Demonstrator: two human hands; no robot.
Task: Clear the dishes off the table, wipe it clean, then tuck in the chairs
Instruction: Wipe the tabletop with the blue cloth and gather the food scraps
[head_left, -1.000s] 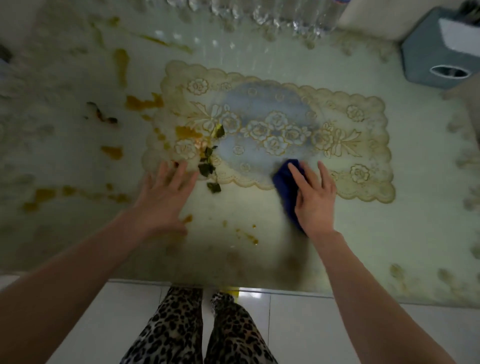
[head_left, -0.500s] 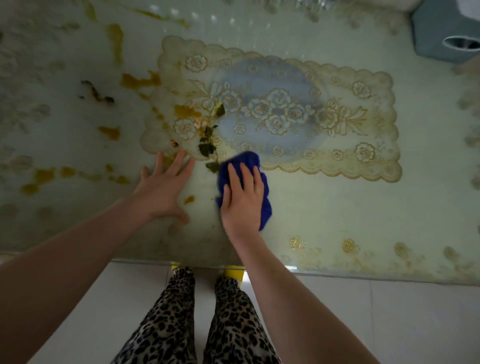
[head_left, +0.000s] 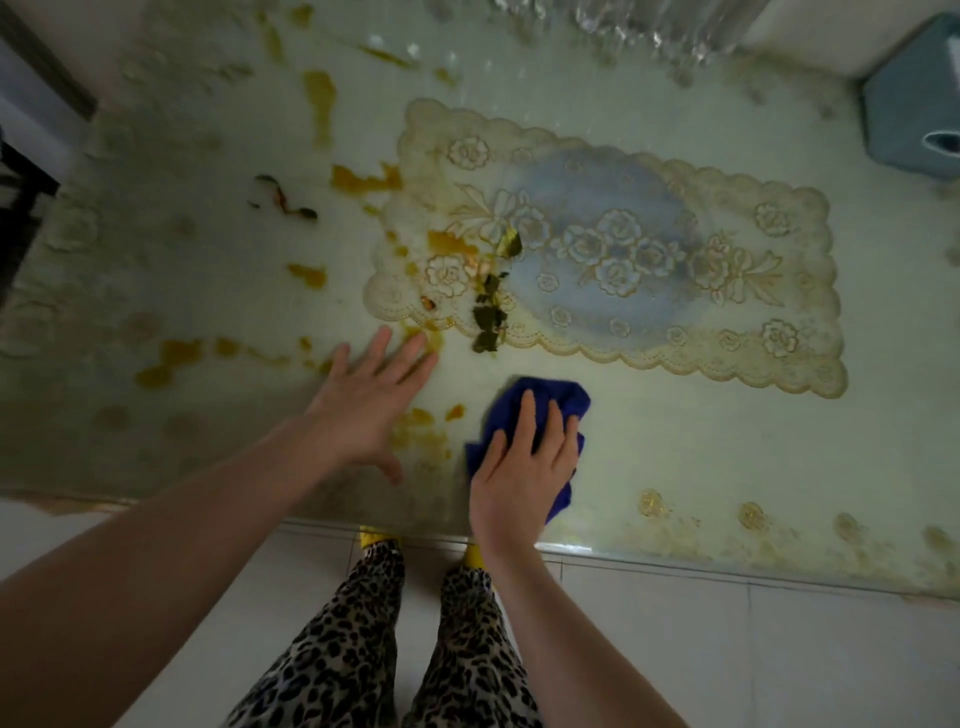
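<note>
The glass-topped table (head_left: 727, 447) is smeared with orange sauce (head_left: 317, 93) and dotted with green leaf scraps (head_left: 488, 322). My right hand (head_left: 519, 467) presses flat on a blue cloth (head_left: 550, 400) near the table's front edge, fingers straight. My left hand (head_left: 369, 410) rests flat on the glass to the left of the cloth, fingers spread, just below the left end of a lace floral placemat (head_left: 649, 260). No dishes are on the visible part of the table.
A grey-blue tissue box (head_left: 914, 114) stands at the back right. Clear glassware (head_left: 649, 26) glints at the far edge. More sauce and a dark scrap (head_left: 285, 200) lie at the left. My legs in leopard-print trousers (head_left: 395, 649) stand against the front edge on white tiles.
My right hand slid the blue cloth left along the placemat's lower edge, then pulled it back toward the table's front edge. My left hand stayed planted on the glass.
</note>
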